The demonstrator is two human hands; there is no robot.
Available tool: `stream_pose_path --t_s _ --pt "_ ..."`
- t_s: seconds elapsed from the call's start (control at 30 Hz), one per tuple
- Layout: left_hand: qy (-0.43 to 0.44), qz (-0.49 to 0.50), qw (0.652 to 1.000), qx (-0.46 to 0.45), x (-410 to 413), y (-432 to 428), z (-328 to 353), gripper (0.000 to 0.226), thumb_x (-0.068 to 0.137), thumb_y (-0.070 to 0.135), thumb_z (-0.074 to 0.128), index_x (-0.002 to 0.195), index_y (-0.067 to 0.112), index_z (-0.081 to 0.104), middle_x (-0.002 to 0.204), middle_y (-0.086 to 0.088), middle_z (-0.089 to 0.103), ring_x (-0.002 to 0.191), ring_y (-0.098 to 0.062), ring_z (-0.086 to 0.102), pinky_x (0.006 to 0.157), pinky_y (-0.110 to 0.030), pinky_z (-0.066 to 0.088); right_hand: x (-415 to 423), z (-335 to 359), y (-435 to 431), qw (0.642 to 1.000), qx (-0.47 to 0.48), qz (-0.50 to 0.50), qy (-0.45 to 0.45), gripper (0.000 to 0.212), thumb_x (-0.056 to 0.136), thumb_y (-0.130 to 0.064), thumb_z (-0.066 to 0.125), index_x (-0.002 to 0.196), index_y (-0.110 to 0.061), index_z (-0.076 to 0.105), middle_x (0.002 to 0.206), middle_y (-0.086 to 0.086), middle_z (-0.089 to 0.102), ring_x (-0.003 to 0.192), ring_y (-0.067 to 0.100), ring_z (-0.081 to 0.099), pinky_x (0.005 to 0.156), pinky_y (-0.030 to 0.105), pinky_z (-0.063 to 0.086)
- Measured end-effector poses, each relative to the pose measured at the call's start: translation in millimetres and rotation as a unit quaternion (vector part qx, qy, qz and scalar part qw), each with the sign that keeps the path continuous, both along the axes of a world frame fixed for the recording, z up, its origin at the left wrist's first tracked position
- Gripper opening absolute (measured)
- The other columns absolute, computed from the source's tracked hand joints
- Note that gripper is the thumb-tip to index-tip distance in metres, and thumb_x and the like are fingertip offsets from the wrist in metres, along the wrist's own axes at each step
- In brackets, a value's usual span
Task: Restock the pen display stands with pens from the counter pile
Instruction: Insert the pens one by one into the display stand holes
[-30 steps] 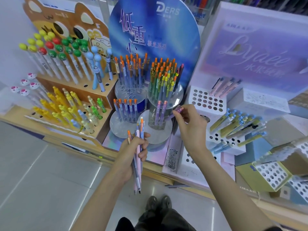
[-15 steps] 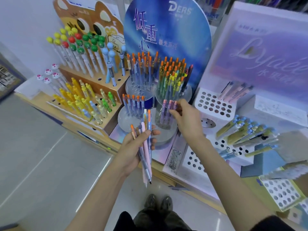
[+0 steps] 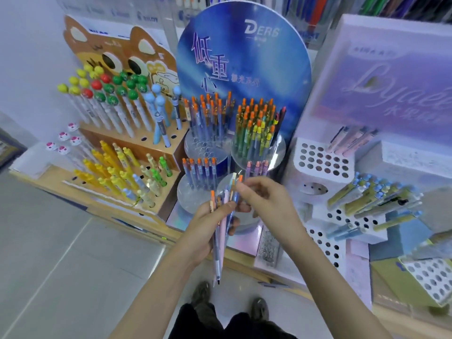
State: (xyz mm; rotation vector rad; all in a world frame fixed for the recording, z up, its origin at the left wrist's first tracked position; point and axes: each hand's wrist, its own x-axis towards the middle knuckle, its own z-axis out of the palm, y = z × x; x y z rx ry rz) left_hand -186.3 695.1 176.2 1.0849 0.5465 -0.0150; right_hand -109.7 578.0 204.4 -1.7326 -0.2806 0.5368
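R hand (image 3: 266, 204) back from clear cup (image 3: 256, 167) at front-right corner of blue stand (image 3: 244, 69); seems pinching next pen top (blurry). L hand (image 3: 205, 228) grips pen bundle (image 3: 218, 253). Several left to slot.

Bright, even shop light, soft shadows; wide-angle bending at edges, motion blur strongest toward the right

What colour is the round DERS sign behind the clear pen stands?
Blue DERS sign, clearest in head view.
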Motion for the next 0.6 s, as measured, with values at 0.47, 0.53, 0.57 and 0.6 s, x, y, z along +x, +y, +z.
stream_pose_path --t_s 0.47,0.53,0.57,0.6 --pt "0.019 -0.070 0.996 0.049 -18 85 -26 0.017 0.096 0.011 0.048 0.094 0.008 0.064 0.082 -0.005 0.076 0.078 -0.021 0.073 0.062 -0.026 0.057 -15 -9 53 0.977 0.041 -0.207 0.001 0.013 0.086 -0.010 0.067 0.076 -0.013 0.059 0.075 0.011 0.068 0.065 0.016 0.063 0.063 0.021 0.049" --pt "0.028 -0.055 0.995 0.077 -23 102 -30 0.017 0.099 0.010 0.045 0.094 0.006 0.061 0.077 -0.003 0.075 0.071 -0.018 0.072 0.060 -0.026 0.057 -18 -11 60 0.966 0.035 -0.251 -0.047 0.011 0.087 -0.012 0.066 0.080 -0.013 0.058 0.078 0.012 0.068 0.071 0.024 0.065 0.067 0.030 0.053" --pt "0.031 -0.045 0.994 0.092 -26 110 -32 0.017 0.099 0.010 0.045 0.093 0.006 0.060 0.073 -0.002 0.074 0.065 -0.016 0.071 0.058 -0.025 0.057 -20 -12 64 0.960 0.027 -0.269 -0.078 0.010 0.087 -0.013 0.066 0.081 -0.014 0.058 0.078 0.010 0.067 0.072 0.024 0.065 0.067 0.028 0.053" --pt "0.035 -0.034 0.993 0.108 -28 117 -33 0.018 0.099 0.010 0.046 0.090 0.006 0.060 0.068 -0.002 0.072 0.058 -0.014 0.068 0.054 -0.025 0.055 -22 -14 69 0.952 0.016 -0.283 -0.112 0.008 0.088 -0.014 0.066 0.084 -0.014 0.058 0.077 0.006 0.066 0.072 0.020 0.064 0.067 0.023 0.052"
